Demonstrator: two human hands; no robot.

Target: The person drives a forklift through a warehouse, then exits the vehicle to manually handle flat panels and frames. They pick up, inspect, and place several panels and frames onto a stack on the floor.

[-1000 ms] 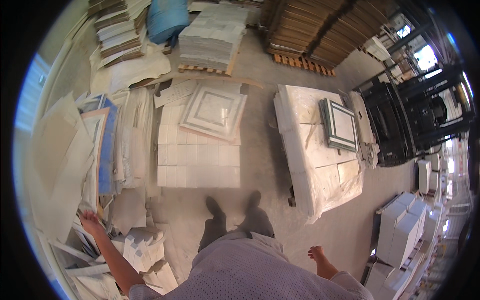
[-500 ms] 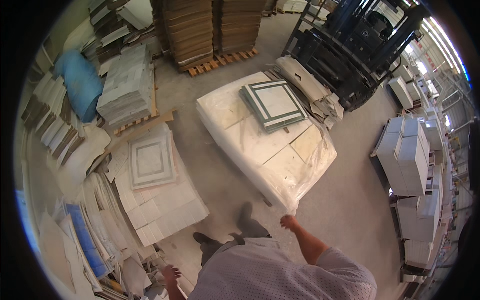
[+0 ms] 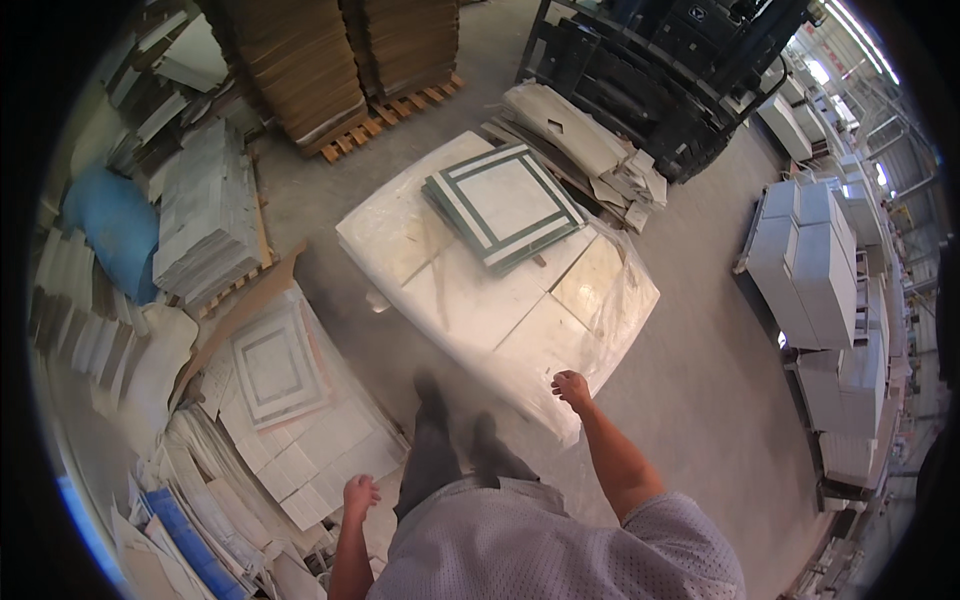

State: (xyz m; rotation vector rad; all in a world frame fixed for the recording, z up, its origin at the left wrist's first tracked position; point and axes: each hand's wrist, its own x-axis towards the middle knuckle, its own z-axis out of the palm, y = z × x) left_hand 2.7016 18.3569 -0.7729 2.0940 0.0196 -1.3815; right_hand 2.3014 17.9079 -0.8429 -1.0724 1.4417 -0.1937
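My right hand (image 3: 571, 390) reaches out over the near right corner of a wide pallet load (image 3: 480, 300), its fingers loosely bent and apart with nothing seen in them. The load is made of pale boxes wrapped in clear plastic. On top of it lies a small stack of square panels (image 3: 510, 200) with dark green and white frame patterns. My left hand (image 3: 361, 494) hangs low beside the stack of pale boxes (image 3: 310, 455) on my left, fingers slightly curled and apart, holding nothing visible. A grey-and-white framed panel (image 3: 275, 365) rests on that stack.
A dark forklift (image 3: 650, 90) stands beyond the wrapped load, with flattened cardboard (image 3: 585, 140) between. Tall brown stacks (image 3: 290, 70) sit on wooden pallets at the back. Grey slabs (image 3: 210, 210) and a blue bundle (image 3: 115, 225) lie left. White boxes (image 3: 805, 260) line the right.
I have moved closer to the wrapped load. My right hand has come up over its near corner, and my left hand has risen further into view. One foot has stepped ahead.
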